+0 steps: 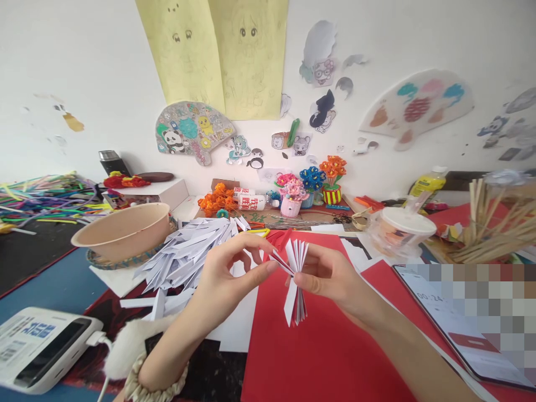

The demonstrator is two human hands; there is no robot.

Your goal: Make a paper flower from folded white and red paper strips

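The right hand (330,276) pinches a bundle of folded white paper strips (295,279) at its waist, thumb and fingers (302,285) closed narrowly around it, so the strips fan out above and hang below the grip. The bundle is held in the air over a red paper sheet (326,346) lying on the surface. The left hand (226,279) meets the bundle from the other side — its thumb and forefinger are drawn together on the tip of one outer strip, the other fingers curled loosely; whether it truly grips or only touches that strip is hard to tell. A pale scrunchie (157,385) sits on the left wrist.

Behind the left hand lies a heap of loose folded white strips (188,251). Beside it stands a beige bowl (123,230) — its inside is not visible. To the right sits a lidded clear cup (402,231), its contents blurred.
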